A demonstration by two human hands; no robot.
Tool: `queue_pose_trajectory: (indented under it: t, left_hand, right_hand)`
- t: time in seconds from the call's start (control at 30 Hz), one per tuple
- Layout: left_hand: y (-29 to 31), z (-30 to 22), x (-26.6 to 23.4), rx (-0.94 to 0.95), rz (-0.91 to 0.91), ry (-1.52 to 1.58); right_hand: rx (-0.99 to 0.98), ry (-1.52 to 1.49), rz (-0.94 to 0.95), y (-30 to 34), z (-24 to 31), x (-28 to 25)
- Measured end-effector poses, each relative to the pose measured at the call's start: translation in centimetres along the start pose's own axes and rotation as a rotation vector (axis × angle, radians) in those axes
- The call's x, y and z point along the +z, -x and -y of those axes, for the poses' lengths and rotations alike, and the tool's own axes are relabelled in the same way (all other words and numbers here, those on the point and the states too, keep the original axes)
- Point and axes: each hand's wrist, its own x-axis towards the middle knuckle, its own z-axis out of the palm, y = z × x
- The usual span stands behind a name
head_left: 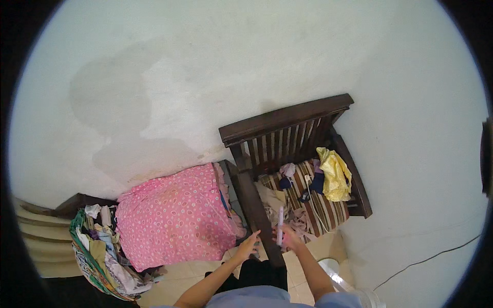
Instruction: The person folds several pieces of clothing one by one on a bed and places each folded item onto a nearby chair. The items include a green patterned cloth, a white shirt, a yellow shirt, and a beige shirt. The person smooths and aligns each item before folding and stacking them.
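My right hand (pixel 291 239) is closed around a slim, pale lavender, bar-shaped thing (pixel 280 218) that stands nearly upright in view; its exact kind cannot be made out. My left hand (pixel 247 246) has its fingers stretched toward the dark wooden armrest (pixel 255 205), close beside its near end. Whether the fingertips touch the wood is unclear. Beyond my right hand, crumpled pinkish and beige clothes (pixel 299 220) lie on the brown striped seat cushion (pixel 295 192) of a slatted wooden chair (pixel 287 123).
A yellow cloth (pixel 336 174) and dark garments (pixel 317 182) rest on the chair's right side. To the left sits a large pink patterned cloth-covered pile (pixel 174 215), with a heap of mixed clothes (pixel 105 251) beside it. A thin cable (pixel 426 262) runs along the right wall.
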Motion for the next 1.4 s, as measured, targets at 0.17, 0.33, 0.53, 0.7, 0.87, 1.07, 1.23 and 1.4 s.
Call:
queue_pose_trajectory:
  t: [0.17,0.33,0.53,0.7,0.87,1.07,1.23,1.4]
  left_hand:
    - [-10.7,4.3,-2.6,0.218,-0.258,-0.502]
    - [-16.8,-0.7,-2.5,0.278,-0.396,-0.813]
    - [-18.6,-1.3,-2.4,0.106,-0.338,-0.977]
    - [-18.0,-2.8,-1.8,0.027,-0.345,-1.198]
    - [-18.7,-1.1,-2.0,0.118,-0.429,-1.263]
    - [-18.3,-1.3,-2.2,0.092,-0.433,-1.211]
    - [-18.4,-1.7,-1.7,0.106,-0.467,-1.267]
    - [-17.6,-0.2,-3.3,0.275,-0.486,-1.151]
  right_hand:
    - [0.132,-0.215,-0.080,-5.3,4.8,-2.9]
    - [0.158,0.205,-0.229,-17.0,6.1,-7.1]
    - [-0.173,-0.161,-0.265,-26.4,4.0,-8.1]
    - [-0.266,-0.226,-0.361,-31.0,2.3,-9.1]
    - [-0.247,-0.206,-0.409,-33.4,1.9,-8.4]
    - [-0.124,0.036,-0.436,-36.3,0.3,-9.9]
    - [-0.144,1.257,-0.627,-38.8,-0.6,-14.0]
    - [-0.070,1.356,-0.938,-35.3,1.3,-9.7]
